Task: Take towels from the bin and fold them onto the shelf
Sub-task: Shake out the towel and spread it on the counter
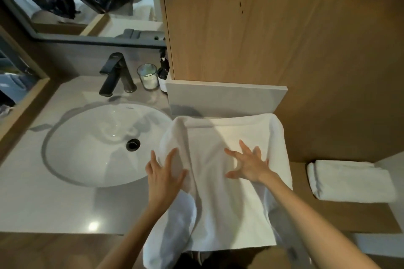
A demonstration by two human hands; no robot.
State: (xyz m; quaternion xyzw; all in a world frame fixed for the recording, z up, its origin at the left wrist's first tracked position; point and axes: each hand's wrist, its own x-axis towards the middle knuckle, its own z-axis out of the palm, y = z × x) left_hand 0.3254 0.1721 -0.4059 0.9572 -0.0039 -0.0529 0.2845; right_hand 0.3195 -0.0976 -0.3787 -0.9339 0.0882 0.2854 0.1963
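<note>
1. Hands apart, fingers spread: left hand [165, 173] presses the left fold of the large white terry towel [218, 203], right hand [249, 166] its middle.
2. It covers the right end of the grey countertop [43, 199], overhanging the front edge.
3. Label on the dark pump bottle [164, 72]: unreadable.

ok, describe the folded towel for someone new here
Right of the sink sits a wooden shelf. The folded towel lies on it, far right. It is a compact block nobody touches; the other towel lies spread under the left hand and right hand.
</note>
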